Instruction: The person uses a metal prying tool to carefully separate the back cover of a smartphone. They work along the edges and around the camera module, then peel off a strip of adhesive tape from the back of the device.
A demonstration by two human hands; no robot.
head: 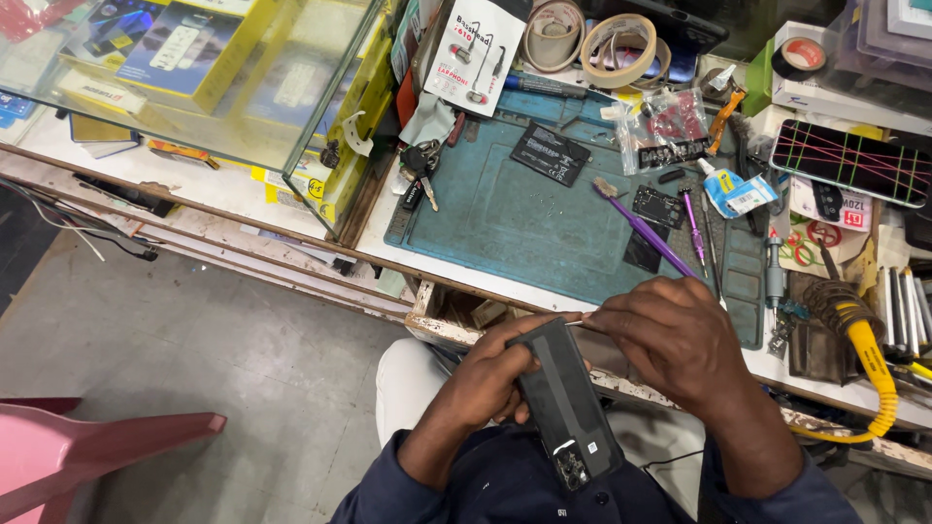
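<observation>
We grip the phone in our left hand; our right hand pinches a thin tool at its top edge, prying carefully.

Teal work mat with purple brush, keys, tape rolls, beside a glass display case.

The left hand covers the left edge of the black phone, and the right hand hides its far end and most of the thin tool it pinches. The pink chair is cut off at the left edge. Tiny parts on the blue mat cannot be told apart.
</observation>
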